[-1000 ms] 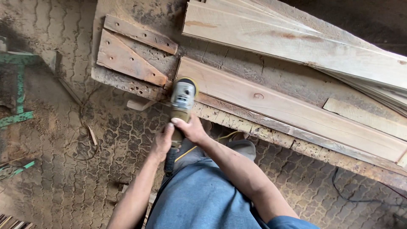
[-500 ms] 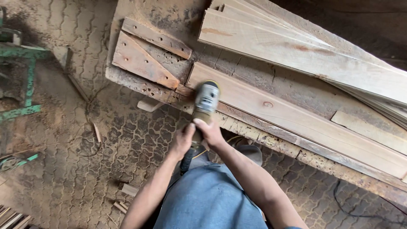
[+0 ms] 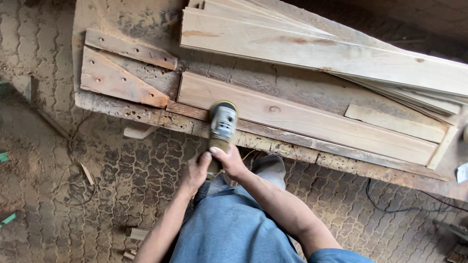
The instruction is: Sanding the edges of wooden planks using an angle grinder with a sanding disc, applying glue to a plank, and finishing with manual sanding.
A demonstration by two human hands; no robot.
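Note:
Both my hands grip a grey and yellow angle grinder [image 3: 223, 122] by its body and handle. My right hand [image 3: 229, 160] is wrapped round the body just behind the head, and my left hand [image 3: 196, 171] holds the rear handle below it. The grinder's head rests on the near edge of a long pale wooden plank [image 3: 312, 121], close to the plank's left end. That plank lies flat along the front of a worn, holed workbench [image 3: 136, 113].
A stack of long planks [image 3: 317, 53] lies across the back of the bench. Two short triangular offcuts [image 3: 114, 80] sit at the bench's left end, a small batten [image 3: 390, 122] at the right. A black cable [image 3: 390, 207] and wood scraps [image 3: 136, 234] lie on the paved floor.
The grinder has slid right along the plank's near edge, away from its left end, with both hands still on it. The view has shifted right, showing the plank's far end.

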